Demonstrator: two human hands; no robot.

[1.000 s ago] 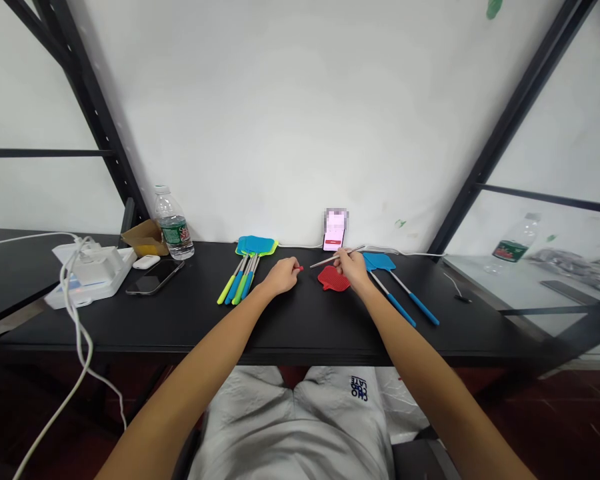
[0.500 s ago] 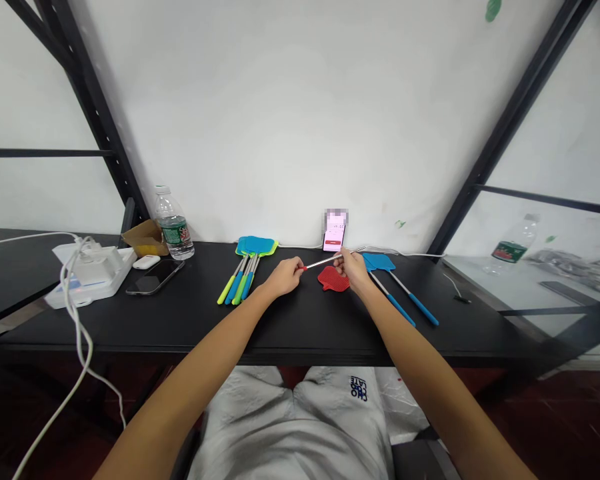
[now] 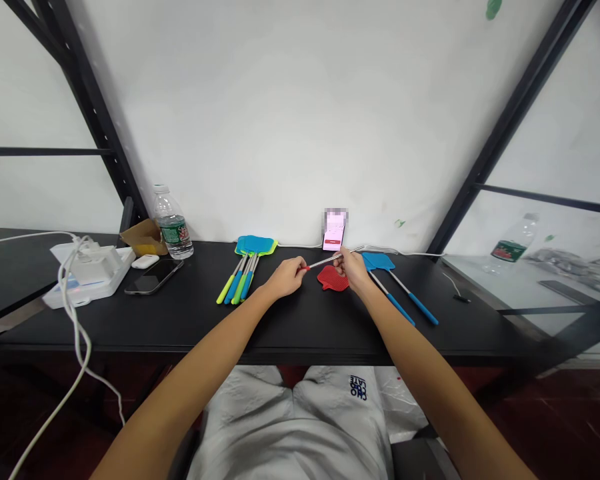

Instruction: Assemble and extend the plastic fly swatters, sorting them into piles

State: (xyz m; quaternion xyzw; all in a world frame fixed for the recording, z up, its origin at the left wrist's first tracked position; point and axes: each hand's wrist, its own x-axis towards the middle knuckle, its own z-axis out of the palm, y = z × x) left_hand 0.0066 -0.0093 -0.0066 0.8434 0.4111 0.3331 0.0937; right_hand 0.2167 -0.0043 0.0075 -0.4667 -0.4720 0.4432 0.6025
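Straight ahead at twelve o'clock, over the black tabletop (image 3: 300, 327), the left hand (image 3: 286, 278) and right hand (image 3: 353, 268) both grip a thin metal rod (image 3: 325, 261) with a red tip, just above a red fly swatter head (image 3: 333, 280). A bundle of fly swatters (image 3: 255, 247) lies at eleven o'clock, two blue fly swatters (image 3: 379, 261) at one o'clock.

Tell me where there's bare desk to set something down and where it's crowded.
Bare black desk lies between the flat smartphone and the bunched swatters, and right of the blue swatters. A strip also runs along the front edge. Crowded: around the left hand and right hand on the metal rod, and the red swatter head.
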